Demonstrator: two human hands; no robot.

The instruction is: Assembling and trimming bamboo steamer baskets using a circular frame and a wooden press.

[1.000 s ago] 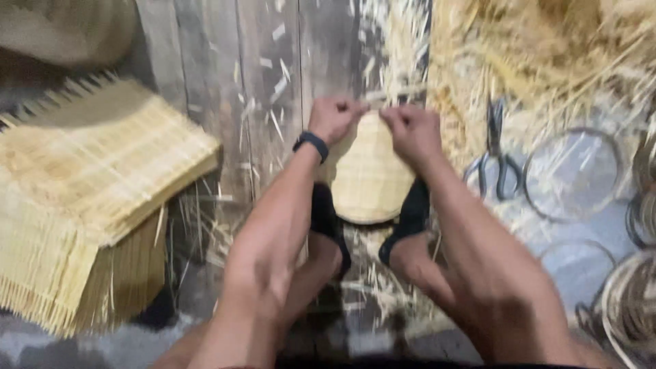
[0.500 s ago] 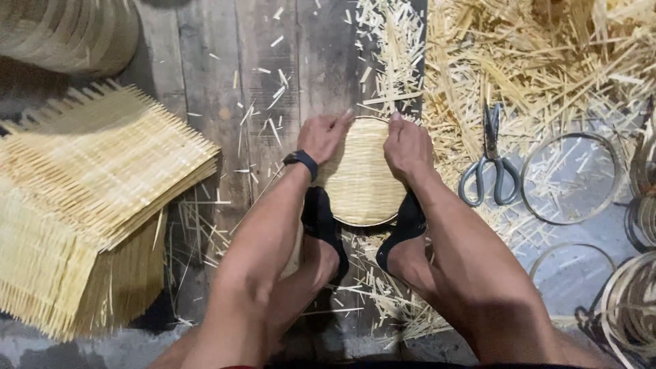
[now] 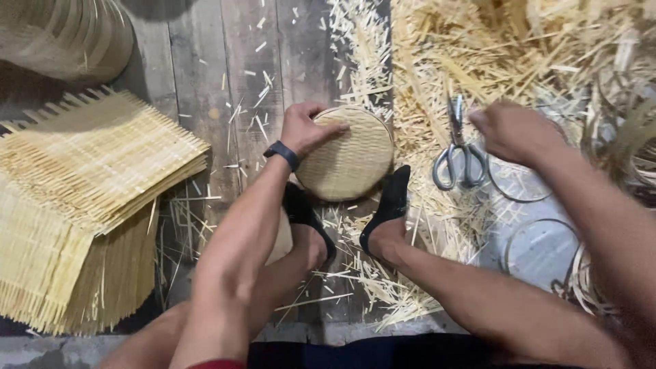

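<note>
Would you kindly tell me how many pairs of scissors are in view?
1. The scissors lie on the bamboo scraps, just left of the right hand. More could be buried underneath.

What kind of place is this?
Probably a small bamboo-weaving workshop, worked on the floor: a stack of woven mats, loose bamboo strips, scissors, and a round woven basket under the left hand.
</note>
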